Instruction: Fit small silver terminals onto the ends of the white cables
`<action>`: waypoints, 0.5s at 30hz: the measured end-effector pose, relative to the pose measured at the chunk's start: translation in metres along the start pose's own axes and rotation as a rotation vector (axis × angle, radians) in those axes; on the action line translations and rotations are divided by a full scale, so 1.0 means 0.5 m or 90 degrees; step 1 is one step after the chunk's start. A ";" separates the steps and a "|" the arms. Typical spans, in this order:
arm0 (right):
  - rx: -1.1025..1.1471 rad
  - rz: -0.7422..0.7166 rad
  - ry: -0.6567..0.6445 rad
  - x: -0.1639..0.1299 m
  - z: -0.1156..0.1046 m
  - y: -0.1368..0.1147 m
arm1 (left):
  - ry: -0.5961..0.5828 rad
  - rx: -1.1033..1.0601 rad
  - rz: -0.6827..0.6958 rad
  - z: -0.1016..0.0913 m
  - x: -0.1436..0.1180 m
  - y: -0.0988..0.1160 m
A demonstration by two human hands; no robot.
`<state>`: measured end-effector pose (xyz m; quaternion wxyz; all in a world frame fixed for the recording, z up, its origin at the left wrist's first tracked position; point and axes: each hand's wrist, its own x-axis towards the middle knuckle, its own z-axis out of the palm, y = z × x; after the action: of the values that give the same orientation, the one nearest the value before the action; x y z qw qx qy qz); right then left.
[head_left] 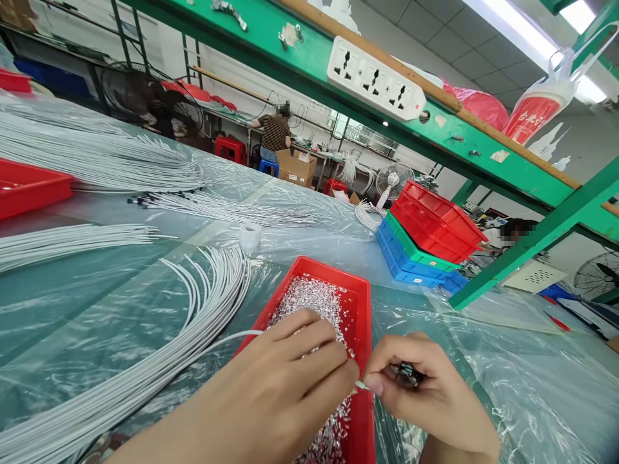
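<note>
Over a red tray [361, 322] of small shiny clear pieces [309, 299], my left hand [294, 380] is closed around a white cable [242, 334]. The short cable end [362, 385] sticks out past its fingertips. My right hand [430, 386] is closed, with thumb and forefinger pinching at the tip of that end. Inside its curled fingers sit some dark, shiny small pieces [409, 374], too unclear to name. A thick bundle of white cables [213, 322] curves along the table left of the tray.
More cable bundles [97, 148] lie at the far left beside another red tray [33, 187]. A white roll [250, 237] stands behind the cables. Stacked bins [430, 225] stand right. A green shelf beam with a power strip [374, 77] crosses overhead. A person [275, 132] works far back.
</note>
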<state>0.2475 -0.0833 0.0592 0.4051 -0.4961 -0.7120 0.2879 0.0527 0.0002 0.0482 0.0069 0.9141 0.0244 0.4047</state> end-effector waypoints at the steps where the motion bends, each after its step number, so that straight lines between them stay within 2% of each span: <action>1: 0.011 -0.003 -0.006 0.001 0.000 0.001 | 0.008 0.010 0.002 0.000 0.000 0.000; 4: 0.025 -0.012 -0.031 0.004 -0.002 0.002 | 0.015 0.028 0.009 -0.005 -0.001 0.003; 10: 0.013 0.002 -0.048 0.012 -0.005 0.001 | -0.041 0.008 0.007 -0.022 -0.003 0.005; 12: 0.049 -0.007 -0.063 0.015 -0.005 0.001 | -0.040 -0.004 0.015 -0.021 -0.006 0.003; 15: 0.092 -0.021 -0.068 0.016 -0.004 -0.002 | 0.003 -0.031 0.025 -0.010 -0.009 0.001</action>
<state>0.2473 -0.0761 0.0632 0.4058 -0.4377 -0.7181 0.3580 0.0457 -0.0005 0.0483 0.0209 0.9131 -0.0031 0.4071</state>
